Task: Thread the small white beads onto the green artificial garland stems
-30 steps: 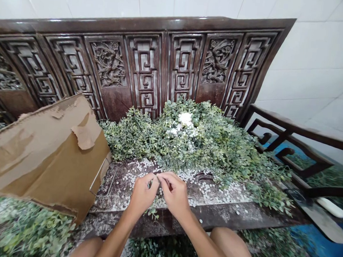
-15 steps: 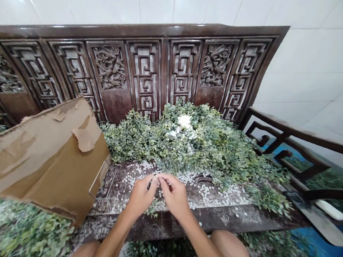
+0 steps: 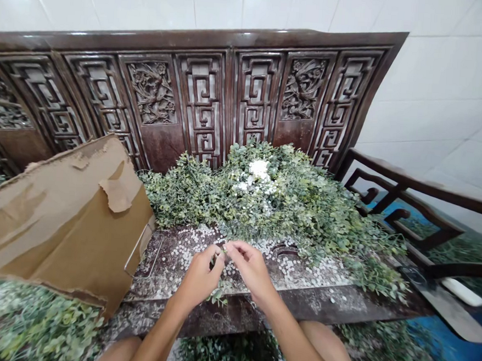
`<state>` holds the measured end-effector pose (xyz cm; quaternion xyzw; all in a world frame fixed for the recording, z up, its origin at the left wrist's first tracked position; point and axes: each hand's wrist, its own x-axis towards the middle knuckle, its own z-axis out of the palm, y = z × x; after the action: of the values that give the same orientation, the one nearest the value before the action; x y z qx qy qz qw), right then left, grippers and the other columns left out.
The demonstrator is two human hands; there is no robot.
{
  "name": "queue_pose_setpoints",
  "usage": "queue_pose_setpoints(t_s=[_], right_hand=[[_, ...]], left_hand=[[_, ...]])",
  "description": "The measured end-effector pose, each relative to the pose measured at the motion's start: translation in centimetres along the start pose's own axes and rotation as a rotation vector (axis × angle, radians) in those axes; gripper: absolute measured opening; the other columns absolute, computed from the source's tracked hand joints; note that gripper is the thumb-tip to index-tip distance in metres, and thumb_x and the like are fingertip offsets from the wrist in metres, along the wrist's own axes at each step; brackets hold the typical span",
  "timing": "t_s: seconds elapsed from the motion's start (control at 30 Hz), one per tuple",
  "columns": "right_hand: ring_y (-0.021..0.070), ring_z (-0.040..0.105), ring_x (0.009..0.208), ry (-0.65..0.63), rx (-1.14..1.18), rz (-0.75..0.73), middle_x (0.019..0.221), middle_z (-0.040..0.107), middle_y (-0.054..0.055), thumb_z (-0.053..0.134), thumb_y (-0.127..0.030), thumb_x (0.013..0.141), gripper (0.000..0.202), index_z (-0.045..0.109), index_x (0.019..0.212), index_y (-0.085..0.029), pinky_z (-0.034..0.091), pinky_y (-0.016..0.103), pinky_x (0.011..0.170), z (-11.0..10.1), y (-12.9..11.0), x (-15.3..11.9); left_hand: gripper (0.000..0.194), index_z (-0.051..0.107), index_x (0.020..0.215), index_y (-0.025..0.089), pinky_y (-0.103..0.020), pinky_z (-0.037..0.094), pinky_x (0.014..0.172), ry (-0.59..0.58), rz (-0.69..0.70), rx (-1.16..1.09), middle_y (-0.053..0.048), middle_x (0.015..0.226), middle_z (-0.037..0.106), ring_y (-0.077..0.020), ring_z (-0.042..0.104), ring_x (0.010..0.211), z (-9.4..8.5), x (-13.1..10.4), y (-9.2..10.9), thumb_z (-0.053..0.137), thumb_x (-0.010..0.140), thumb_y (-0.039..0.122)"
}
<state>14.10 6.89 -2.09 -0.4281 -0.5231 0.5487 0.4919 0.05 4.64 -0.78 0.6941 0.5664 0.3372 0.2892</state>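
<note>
Low over the front of the bench seat, my left hand (image 3: pixel 202 274) is closed around a thin green leafy sprig (image 3: pixel 218 297), whose leaves hang out below the palm. The sprig's tip shows between thumb and forefinger. Just to the right, my right hand (image 3: pixel 251 269) has thumb and forefinger pinched together close to that tip; what they hold, if anything, is too small to tell. Small white discs (image 3: pixel 198 238) lie scattered over the dark wood around both hands. Behind them rises a heap of green leafy sprigs (image 3: pixel 305 201) with a white pile (image 3: pixel 259 169) on top.
A torn cardboard box (image 3: pixel 72 229) stands at left, a bent wire frame (image 3: pixel 137 250) beside it. The carved bench back (image 3: pixel 205 101) spans the rear. On the right are the armrest (image 3: pixel 426 188) and a cleaver (image 3: pixel 454 316) with a white handle. More greenery (image 3: pixel 45 321) lies lower left.
My hands have come slightly apart: the right hand has shifted a little to the right, away from the left. The sprig stays in my left hand.
</note>
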Motion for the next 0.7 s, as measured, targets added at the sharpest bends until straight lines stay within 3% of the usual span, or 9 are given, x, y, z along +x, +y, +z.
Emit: queue_pose_setpoints(t_s=[0.13, 0.27, 0.37, 0.43, 0.5, 0.6, 0.7], right_hand=[[0.0167, 0.056, 0.071, 0.006, 0.001, -0.001, 0.074, 0.067, 0.004, 0.070, -0.040, 0.076, 0.024, 0.073, 0.078, -0.016, 0.042, 0.027, 0.065, -0.1, 0.1, 0.2], [0.0129, 0.055, 0.063, 0.139, 0.372, 0.212, 0.077, 0.067, 0.004, 0.069, -0.035, 0.075, 0.019, 0.073, 0.082, -0.018, 0.043, 0.024, 0.055, -0.6, 1.6, 0.8], [0.0166, 0.064, 0.076, 0.232, 0.548, 0.363, 0.081, 0.069, 0.008, 0.068, -0.016, 0.068, 0.008, 0.072, 0.075, -0.018, 0.051, 0.025, 0.063, -1.2, 2.9, 1.3], [0.0182, 0.066, 0.084, 0.236, 0.587, 0.379, 0.088, 0.071, 0.010, 0.067, -0.012, 0.066, 0.012, 0.071, 0.076, -0.018, 0.054, 0.026, 0.068, -1.4, 3.3, 1.4], [0.0171, 0.066, 0.077, 0.227, 0.583, 0.344, 0.090, 0.072, 0.010, 0.070, -0.015, 0.068, 0.013, 0.071, 0.081, -0.019, 0.054, 0.026, 0.062, -1.4, 3.2, 1.3], [0.0103, 0.053, 0.049, 0.209, 0.536, 0.306, 0.075, 0.069, 0.006, 0.078, -0.029, 0.068, 0.021, 0.068, 0.083, -0.019, 0.041, 0.021, 0.039, -1.2, 2.4, 1.2], [0.0040, 0.033, 0.037, 0.170, 0.513, 0.296, 0.059, 0.057, -0.003, 0.079, -0.042, 0.067, 0.031, 0.065, 0.080, -0.018, 0.023, 0.018, 0.031, -0.8, 1.3, 1.0]], left_hand=[[0.024, 0.052, 0.074, 0.020, -0.024, 0.033, 0.058, -0.001, -0.001, 0.057, 0.004, 0.062, 0.051, -0.0132, 0.049, 0.059, 0.0, 0.0, 0.1, 0.040, 0.091, 0.032], [0.026, 0.056, 0.084, 0.020, -0.026, 0.039, 0.064, 0.032, -0.065, -0.018, 0.002, 0.067, 0.057, -0.0158, 0.054, 0.064, 0.0, 0.2, -0.2, 0.041, 0.091, 0.041], [0.029, 0.056, 0.091, 0.020, -0.027, 0.043, 0.067, 0.070, -0.153, -0.133, 0.000, 0.076, 0.061, -0.0172, 0.056, 0.070, -0.1, 0.4, -0.7, 0.047, 0.087, 0.047], [0.029, 0.056, 0.094, 0.019, -0.026, 0.044, 0.068, 0.058, -0.176, -0.217, -0.001, 0.083, 0.063, -0.0166, 0.056, 0.072, -0.2, 0.5, -0.9, 0.057, 0.082, 0.045], [0.026, 0.058, 0.091, 0.019, -0.025, 0.044, 0.067, 0.023, -0.161, -0.267, -0.002, 0.087, 0.064, -0.0157, 0.056, 0.072, -0.2, 0.6, -0.9, 0.062, 0.078, 0.040], [0.023, 0.063, 0.088, 0.017, -0.025, 0.044, 0.064, -0.005, -0.159, -0.285, -0.002, 0.085, 0.067, -0.0151, 0.056, 0.070, -0.3, 0.6, -0.7, 0.065, 0.075, 0.035], [0.029, 0.068, 0.095, 0.016, -0.026, 0.044, 0.062, -0.018, -0.209, -0.278, -0.002, 0.082, 0.069, -0.0153, 0.057, 0.066, -0.2, 0.6, -0.6, 0.070, 0.070, 0.030]])
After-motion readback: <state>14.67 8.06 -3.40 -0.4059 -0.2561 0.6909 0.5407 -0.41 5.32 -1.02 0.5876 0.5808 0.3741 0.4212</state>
